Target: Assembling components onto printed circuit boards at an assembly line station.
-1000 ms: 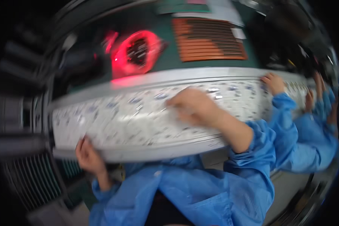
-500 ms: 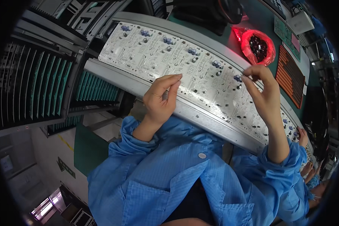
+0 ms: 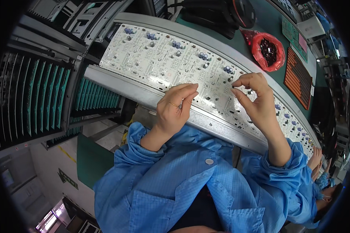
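Observation:
A long row of white circuit boards [image 3: 140, 64], dotted with blue and black capacitors, lies in a metal rail [image 3: 134, 90] in front of me. My left hand [image 3: 175, 110] hovers over the near edge of the boards, its fingertips pinched together; anything between them is too small to make out. Farther right, my right hand [image 3: 257, 101] is above the boards, thumb and forefinger closed on a small dark component [image 3: 233, 87]. A gap separates the two hands.
Beyond the rail, a red plastic bag [image 3: 256, 58] of dark small parts sits on a green mat beside a black scanner-like device [image 3: 221, 17] and an orange-brown slotted tray [image 3: 298, 79]. Racks of green boards [image 3: 39, 89] stand at left. A co-worker's hand [image 3: 315, 158] is at far right.
My right hand has moved left and nearer, away from the red bag's side. My left hand has shifted slightly right and nearer. The red glow on the bag has faded.

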The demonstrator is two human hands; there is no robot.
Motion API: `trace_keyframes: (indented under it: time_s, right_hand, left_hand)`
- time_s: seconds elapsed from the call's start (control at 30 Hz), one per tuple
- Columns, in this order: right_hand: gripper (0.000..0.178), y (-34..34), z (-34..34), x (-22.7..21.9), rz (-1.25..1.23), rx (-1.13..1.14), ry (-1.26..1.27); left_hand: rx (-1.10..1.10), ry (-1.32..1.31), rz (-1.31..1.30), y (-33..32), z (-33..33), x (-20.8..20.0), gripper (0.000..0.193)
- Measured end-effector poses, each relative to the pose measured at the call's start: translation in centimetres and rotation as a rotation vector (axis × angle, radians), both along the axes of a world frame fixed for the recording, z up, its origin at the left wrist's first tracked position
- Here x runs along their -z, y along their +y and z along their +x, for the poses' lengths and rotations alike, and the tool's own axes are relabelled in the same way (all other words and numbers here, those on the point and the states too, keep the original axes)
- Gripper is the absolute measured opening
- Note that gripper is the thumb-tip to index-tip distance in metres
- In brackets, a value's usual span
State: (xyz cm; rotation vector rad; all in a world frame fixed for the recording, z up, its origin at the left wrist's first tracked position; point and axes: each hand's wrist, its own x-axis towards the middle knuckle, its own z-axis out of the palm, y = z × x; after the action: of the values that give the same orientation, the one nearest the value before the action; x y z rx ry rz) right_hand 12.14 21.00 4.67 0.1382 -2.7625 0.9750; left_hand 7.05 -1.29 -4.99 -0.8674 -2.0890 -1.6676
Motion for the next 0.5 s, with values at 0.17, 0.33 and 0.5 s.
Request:
trace_keyframes:
  time_s: [0.17, 0.33, 0.5]
  right_hand:
    - [0.015, -0.6, -0.1, 0.4, 0.043, 0.024, 0.056]
    - [0.019, -1.4, -0.1, 0.6, 0.102, -0.019, 0.120]
    - [0.026, -2.1, -0.1, 0.4, 0.219, -0.067, 0.194]
  left_hand:
    - [-0.024, -0.033, -0.011, 0.0, 0.0, 0.2, 0.022]
    - [-0.028, -0.022, -0.029, 0.1, 0.1, 0.1, 0.021]
    - [-0.036, -0.012, -0.045, -0.5, 0.1, -0.3, 0.019]
